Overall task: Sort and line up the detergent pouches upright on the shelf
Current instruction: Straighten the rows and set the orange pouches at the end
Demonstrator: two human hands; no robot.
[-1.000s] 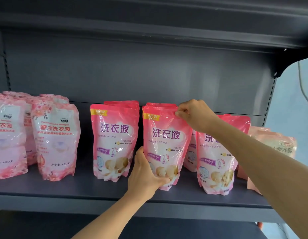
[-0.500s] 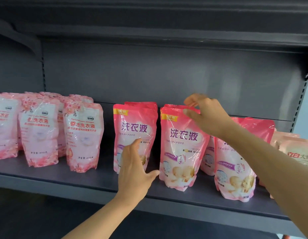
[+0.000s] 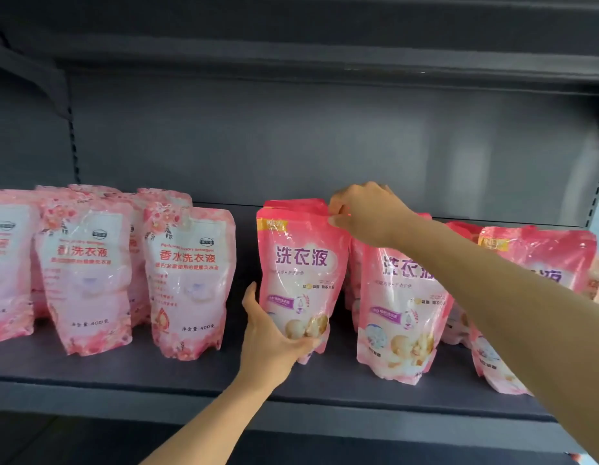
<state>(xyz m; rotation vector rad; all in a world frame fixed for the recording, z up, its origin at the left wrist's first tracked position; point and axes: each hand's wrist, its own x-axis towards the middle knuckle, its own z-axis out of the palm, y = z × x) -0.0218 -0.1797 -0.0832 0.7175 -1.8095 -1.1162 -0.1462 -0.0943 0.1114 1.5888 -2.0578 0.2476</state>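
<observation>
- A dark grey metal shelf (image 3: 130, 370) with a flat matte deck and a smooth back panel carries every pouch.
- At the far left stands a cluster of pale pink pouches (image 3: 86, 276), soft glossy plastic with flower prints at top and bottom and a white middle; more of the same sort stand behind them.
- The nearest of that kind, the flowered pouch (image 3: 189, 280), stands upright, crinkled at its edges, apart from the next group by a bare strip of shelf.
- The left hand (image 3: 271, 344) wraps around the lower left corner of the held pouch (image 3: 301, 280), thumb along the side and fingers closed across the front.
- That pouch is deeper pink, shiny, with rounded shoulders and a flat sealed top; it stands upright on the shelf, with another of its kind right behind it.
- The right hand (image 3: 368, 213) pinches the top right corner of the same pouch, fingers curled shut on the seal.
- Just to the right stands a matching second pouch (image 3: 400, 317), upright, partly crossed by the right forearm.
- At the far right a third pouch (image 3: 540, 260) leans slightly, its lower part hidden by the arm.
</observation>
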